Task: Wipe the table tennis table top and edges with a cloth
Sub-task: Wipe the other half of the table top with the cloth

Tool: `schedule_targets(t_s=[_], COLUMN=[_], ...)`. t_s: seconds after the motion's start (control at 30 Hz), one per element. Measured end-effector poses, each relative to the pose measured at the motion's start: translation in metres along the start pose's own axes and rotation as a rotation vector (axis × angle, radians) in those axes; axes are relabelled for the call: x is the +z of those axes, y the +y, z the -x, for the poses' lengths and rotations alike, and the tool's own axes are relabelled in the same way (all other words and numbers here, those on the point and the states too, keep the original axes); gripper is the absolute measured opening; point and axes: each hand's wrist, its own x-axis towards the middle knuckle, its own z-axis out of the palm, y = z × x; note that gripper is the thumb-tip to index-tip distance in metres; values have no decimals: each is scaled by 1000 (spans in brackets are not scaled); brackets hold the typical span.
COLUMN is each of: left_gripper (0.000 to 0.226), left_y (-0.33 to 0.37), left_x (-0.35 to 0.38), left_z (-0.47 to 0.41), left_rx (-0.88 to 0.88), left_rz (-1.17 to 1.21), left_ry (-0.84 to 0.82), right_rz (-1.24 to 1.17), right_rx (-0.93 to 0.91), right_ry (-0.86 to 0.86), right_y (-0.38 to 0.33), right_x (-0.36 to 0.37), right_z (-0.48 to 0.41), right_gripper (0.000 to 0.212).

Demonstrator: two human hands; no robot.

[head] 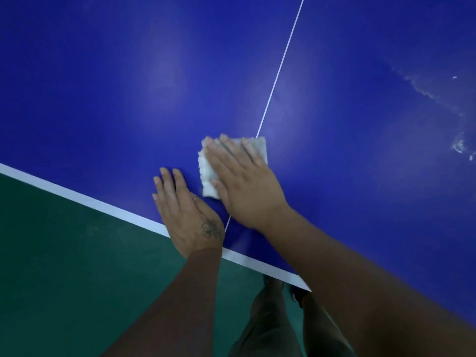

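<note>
Both hands (242,181) press flat: right on cloth (208,176).

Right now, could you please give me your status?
Right hand flat on folded white cloth, blue table top. Left hand flat beside it. Whitish smears at right; nothing blocking.

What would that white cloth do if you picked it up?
Probably flop: the cloth looks soft, fuzzy and folded, with rumpled edges. It likely slides easily, since the table top looks smooth and shiny under the right hand pressing it.
</note>
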Motion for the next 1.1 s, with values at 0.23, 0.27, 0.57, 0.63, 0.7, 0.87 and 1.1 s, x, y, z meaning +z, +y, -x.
schedule_targets(t_s=[0.23,0.27,0.57,0.63,0.7,0.87,1.1], left_gripper=[56,56,57,59,58,51,48], left_y=[2,2,5,8,12,53,181], left_x=[-2,-2,-7,-8,-11,-7,25], left_z=[0,0,-1,0,1,24,126], left_rx=[2,1,-2,4,34,164,452], left_rz=[-21,-23,-60,-87,-101,0,301], left_ry=[-24,-30,-57,-91,-122,-122,-258], right_rz=[63,74,31,23,28,102,49], right_rx=[395,455,287,215,250,610,697], right_ry=[110,123,-21,-86,-90,30,81], right_y=[90,105,24,19,46,142,101], right_x=[-25,-31,-23,-27,-39,-71,-54], right_z=[0,13,184,234,263,273,293], right_gripper=[61,62,65,65,64,64,65])
